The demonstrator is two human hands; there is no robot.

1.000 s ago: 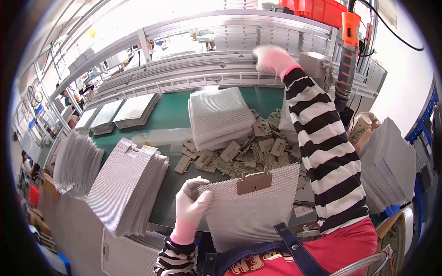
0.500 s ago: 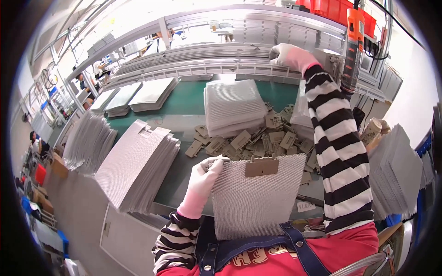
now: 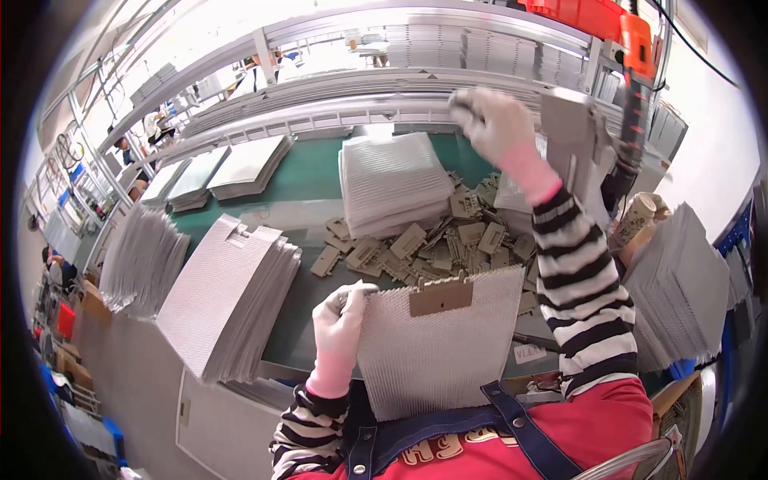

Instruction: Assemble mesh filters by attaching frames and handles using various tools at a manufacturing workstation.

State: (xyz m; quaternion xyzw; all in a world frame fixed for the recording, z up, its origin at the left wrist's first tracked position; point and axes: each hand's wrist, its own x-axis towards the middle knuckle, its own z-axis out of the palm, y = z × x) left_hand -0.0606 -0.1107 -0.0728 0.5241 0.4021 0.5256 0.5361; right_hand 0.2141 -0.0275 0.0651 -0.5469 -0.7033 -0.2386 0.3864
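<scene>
Tho R hand [image 3: 499, 126] blurry, sheet [image 3: 438, 352] in L hand [image 3: 339, 320]

A head-worn fisheye looks forward and down at the nearby green workbench [image 3: 312, 172].

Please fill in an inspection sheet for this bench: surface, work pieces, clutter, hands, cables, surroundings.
Surface: green table, partly covered by stacks and loose parts.
Work pieces: mesh panel, tilted in front of the person, with a grey-brown bracket at its top edge.
Clutter: loose brackets heaped beside the middle stack.
Hands: left hand pinches the panel's upper left corner; right hand is raised near the back rail, blurred, and whether it holds anything cannot be told.
Cables: black cord, upper right.
Surroundings: orange-and-black power tool; red bin; people in the left background.
</scene>
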